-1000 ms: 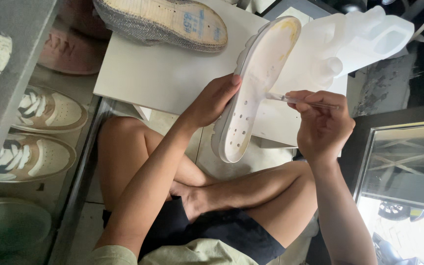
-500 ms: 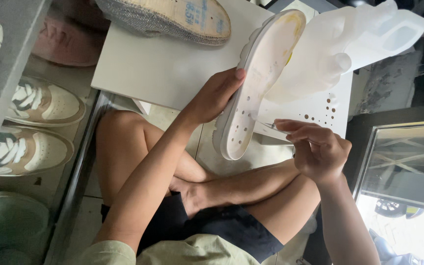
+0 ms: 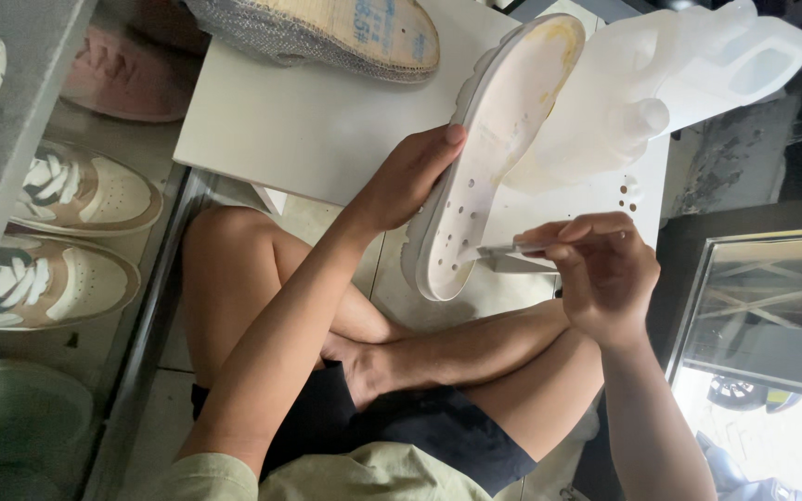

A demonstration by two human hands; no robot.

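Note:
My left hand (image 3: pixel 406 176) grips a white shoe sole (image 3: pixel 498 139) by its edge and holds it tilted over a low white table (image 3: pixel 308 121). The sole's inner face has several round holes and a yellowish stain at the toe. My right hand (image 3: pixel 601 269) pinches a thin metal tool (image 3: pixel 498 250) whose tip touches the heel end of the sole. I sit cross-legged on the floor, with my knees under the sole.
A grey woven shoe (image 3: pixel 317 32) lies sole-up on the table's far side. A translucent white plastic jug (image 3: pixel 670 74) lies right of the sole. Tan and white sneakers (image 3: pixel 76 195) stand on a shelf at left. A glass panel (image 3: pixel 772 315) is at right.
My right hand has shifted lower along the sole, from its middle to the heel end. My left hand keeps the same grip. The view has moved slightly.

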